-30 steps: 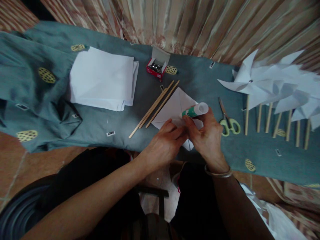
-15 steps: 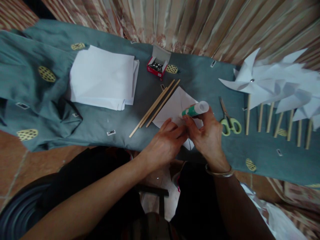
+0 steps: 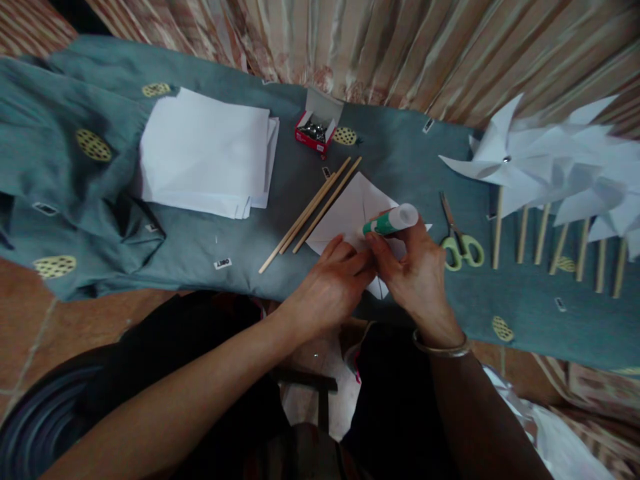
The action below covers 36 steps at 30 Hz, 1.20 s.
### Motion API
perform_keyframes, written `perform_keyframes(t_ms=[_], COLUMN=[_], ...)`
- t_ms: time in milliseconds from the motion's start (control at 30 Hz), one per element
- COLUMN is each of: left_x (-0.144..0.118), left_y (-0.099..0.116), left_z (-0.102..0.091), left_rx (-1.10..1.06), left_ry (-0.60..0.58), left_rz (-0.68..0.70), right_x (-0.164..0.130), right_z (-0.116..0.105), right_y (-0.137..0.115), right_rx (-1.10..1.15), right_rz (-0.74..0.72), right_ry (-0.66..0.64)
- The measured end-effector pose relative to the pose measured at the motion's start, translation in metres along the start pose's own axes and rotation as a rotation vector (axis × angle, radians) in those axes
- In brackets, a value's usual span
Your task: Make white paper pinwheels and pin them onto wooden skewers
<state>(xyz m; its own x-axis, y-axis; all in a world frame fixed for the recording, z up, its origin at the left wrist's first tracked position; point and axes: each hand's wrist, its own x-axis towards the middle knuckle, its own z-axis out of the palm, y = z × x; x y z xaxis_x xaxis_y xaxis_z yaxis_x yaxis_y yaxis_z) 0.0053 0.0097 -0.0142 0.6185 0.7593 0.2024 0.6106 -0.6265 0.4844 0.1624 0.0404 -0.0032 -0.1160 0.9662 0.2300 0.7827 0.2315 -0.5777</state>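
Observation:
A creased white paper square (image 3: 340,207) with slit corners lies on the cloth in front of me. My right hand (image 3: 415,270) is wrapped round a green and white glue stick (image 3: 393,219), tilted with its lower end at the middle of the paper. That end is partly hidden by my fingers. Fingers curled, my left hand (image 3: 335,283) grips and presses the near part of the square, right beside the glue stick. Three thin wooden sticks (image 3: 313,217) lie just left of the paper. Green-handled scissors (image 3: 457,240) rest to the right of my right hand.
A stack of white paper (image 3: 207,157) lies at the left on the green tablecloth (image 3: 410,147). Behind the sticks stands an open red box (image 3: 315,133) of small metal pins. Several finished paper pinwheels (image 3: 540,167) on sticks overlap at the right. A pleated curtain (image 3: 350,47) hangs behind.
My right hand and the glue stick have shifted very slightly over the paper, and a paper corner now shows right of the hand. The left hand keeps its place.

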Motion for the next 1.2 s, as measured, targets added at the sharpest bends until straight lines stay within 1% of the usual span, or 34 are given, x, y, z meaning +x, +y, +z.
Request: perform_keyframes(t_ms=[500,700,1033,1200], left_x=[0.0011,0.0006,0.0006,0.001], left_y=[0.0016,0.002,0.0018,0.0022], left_z=[-0.0041,-0.002,-0.0024,-0.0028], left_rx=[-0.014,-0.004,-0.001,-0.003], left_ry=[-0.052,-0.029,-0.039,-0.04], left_rz=[-0.025,-0.031,-0.02,-0.026], right_x=[-0.0035,-0.0051,-0.0066,-0.0071], right_z=[-0.0045,-0.0065,-0.008,-0.0094], right_y=[-0.0016,-0.0017,0.0011,0.0025], right_rx=[-0.021,0.005,0.032,0.006], right_rz=[0.016,0.037,0.069,0.038], right_ry=[-0.017,-0.016,-0.018,0.001])
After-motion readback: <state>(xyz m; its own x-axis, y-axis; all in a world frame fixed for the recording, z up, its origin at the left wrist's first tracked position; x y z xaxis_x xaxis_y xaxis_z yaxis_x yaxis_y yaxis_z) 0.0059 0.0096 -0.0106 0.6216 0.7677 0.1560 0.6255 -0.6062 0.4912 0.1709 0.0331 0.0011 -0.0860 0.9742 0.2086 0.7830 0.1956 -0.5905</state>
